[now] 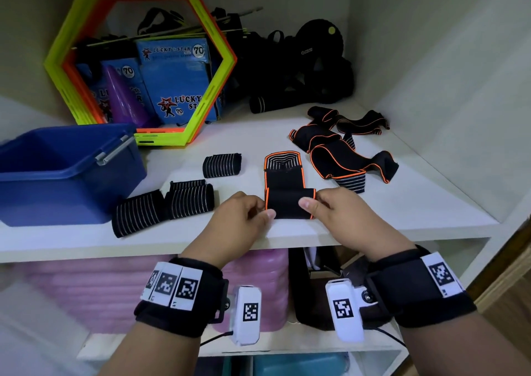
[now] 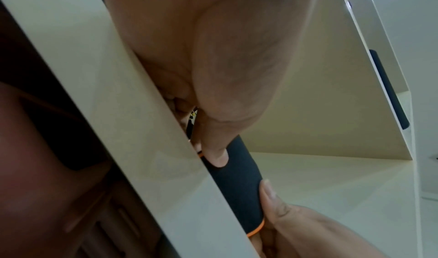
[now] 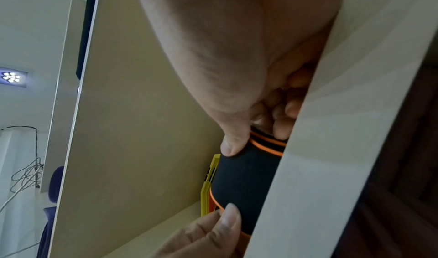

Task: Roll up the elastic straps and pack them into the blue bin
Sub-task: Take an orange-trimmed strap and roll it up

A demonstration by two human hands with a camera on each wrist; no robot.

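Both hands, left (image 1: 244, 214) and right (image 1: 324, 207), pinch the orange-edged strap's (image 1: 288, 203) rolled end at the shelf's (image 1: 402, 203) near edge; rolling is midway. Next: roll farther, then carry left to the blue bin (image 1: 57, 174).

Dim, soft indoor light; wide-angle bending at edges, wrist views blurred close-up.

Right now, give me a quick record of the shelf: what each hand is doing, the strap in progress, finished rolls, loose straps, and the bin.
left hand: pinches left end of the roll
right hand: pinches right end
orange-edged strap: partly rolled, tail flat on white shelf
striped rolls: three, on the shelf, outside the bin
loose straps: tangled heap, right rear
blue bin: left; no straps visible inside
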